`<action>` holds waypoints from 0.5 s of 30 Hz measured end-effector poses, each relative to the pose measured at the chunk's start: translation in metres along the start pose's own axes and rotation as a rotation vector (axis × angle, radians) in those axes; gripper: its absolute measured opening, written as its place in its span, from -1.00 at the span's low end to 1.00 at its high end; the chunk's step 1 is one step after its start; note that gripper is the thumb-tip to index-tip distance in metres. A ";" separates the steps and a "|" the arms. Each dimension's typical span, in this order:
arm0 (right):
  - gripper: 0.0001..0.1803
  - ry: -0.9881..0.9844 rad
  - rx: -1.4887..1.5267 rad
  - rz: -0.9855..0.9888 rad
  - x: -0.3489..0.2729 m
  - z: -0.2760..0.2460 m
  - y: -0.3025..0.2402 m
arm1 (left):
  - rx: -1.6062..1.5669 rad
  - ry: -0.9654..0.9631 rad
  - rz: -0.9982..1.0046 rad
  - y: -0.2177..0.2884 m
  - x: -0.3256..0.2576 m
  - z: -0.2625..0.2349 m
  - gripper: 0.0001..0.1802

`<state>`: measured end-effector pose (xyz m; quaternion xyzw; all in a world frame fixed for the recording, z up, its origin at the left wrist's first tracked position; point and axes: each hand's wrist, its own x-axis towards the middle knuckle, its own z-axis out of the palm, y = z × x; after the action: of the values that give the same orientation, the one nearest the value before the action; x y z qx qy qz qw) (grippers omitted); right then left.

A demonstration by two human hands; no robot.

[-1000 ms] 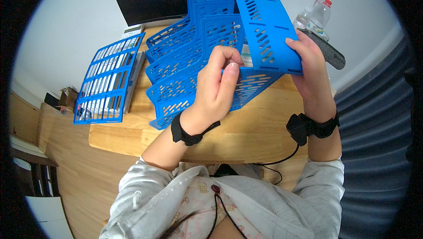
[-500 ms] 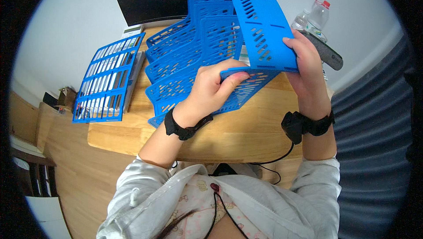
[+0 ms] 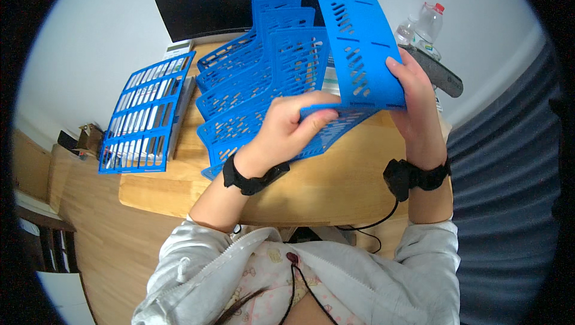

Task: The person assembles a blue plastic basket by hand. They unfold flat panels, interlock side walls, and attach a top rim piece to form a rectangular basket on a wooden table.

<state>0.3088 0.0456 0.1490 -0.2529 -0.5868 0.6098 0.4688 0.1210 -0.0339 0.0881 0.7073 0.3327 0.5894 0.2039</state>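
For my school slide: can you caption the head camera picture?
Two hands, left hand and right hand, hold a blue slotted panel above stacked blue trays.

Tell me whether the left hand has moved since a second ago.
Yes. The left hand dropped from the blue panel toward the table edge, lower against the trays.

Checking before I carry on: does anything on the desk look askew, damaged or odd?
Nothing looks broken or spilled. The flat blue slotted plastic grid panel overhangs the wooden desk's left edge. The long blue perforated plastic panel in the right hand curves, though lens distortion may cause that.
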 end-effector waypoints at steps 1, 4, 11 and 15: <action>-0.48 0.000 -0.009 -0.019 0.001 0.001 0.001 | 0.016 0.006 0.049 0.001 0.000 0.000 -0.80; -0.47 0.007 -0.001 -0.039 0.002 0.004 0.001 | 0.011 -0.042 -0.014 0.002 -0.001 -0.001 -0.81; -0.59 0.001 0.105 -0.010 0.003 0.006 0.003 | 0.048 -0.011 0.034 -0.002 0.001 0.000 -0.83; -0.59 0.008 0.104 0.005 0.003 0.010 0.001 | 0.104 -0.011 0.027 -0.001 0.002 0.000 -0.84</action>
<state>0.2982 0.0436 0.1504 -0.2320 -0.5518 0.6397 0.4820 0.1209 -0.0322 0.0887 0.7246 0.3524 0.5702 0.1605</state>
